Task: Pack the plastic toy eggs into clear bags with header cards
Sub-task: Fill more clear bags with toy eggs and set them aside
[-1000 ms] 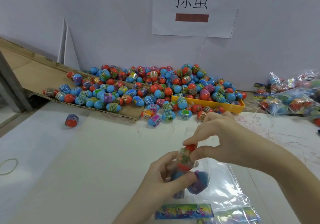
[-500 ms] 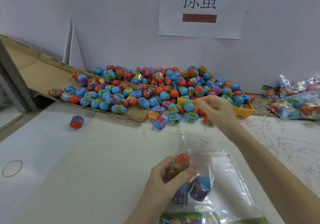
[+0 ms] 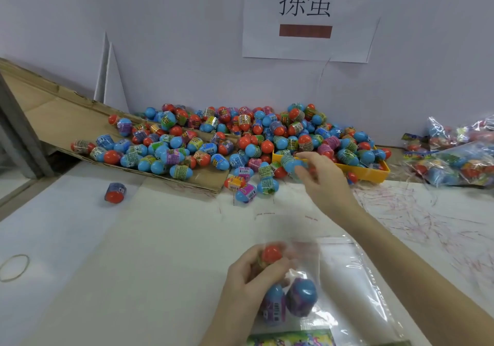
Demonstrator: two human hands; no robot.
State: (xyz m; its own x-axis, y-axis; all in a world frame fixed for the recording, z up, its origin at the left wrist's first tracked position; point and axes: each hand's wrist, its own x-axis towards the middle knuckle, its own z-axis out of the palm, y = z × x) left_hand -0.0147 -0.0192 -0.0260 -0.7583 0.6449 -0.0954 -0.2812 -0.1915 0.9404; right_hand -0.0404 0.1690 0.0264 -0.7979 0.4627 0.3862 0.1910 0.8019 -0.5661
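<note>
The right hand point(image 3: 320, 177) has left the clear bag point(image 3: 344, 287) and now curls its fingers around 1 pile egg point(image 3: 290, 163); the left hand point(image 3: 250, 281) still grips the bag's eggs, so filling continues.

Right hand point(image 3: 319, 175) fingers motion-blurred, grip unclear; header card point(image 3: 291, 339) cut off by bottom edge; egg labels unreadable

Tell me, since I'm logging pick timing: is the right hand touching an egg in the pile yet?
Cannot tell. In the head view the right hand is blurred at the egg pile, hiding any contact.
</note>
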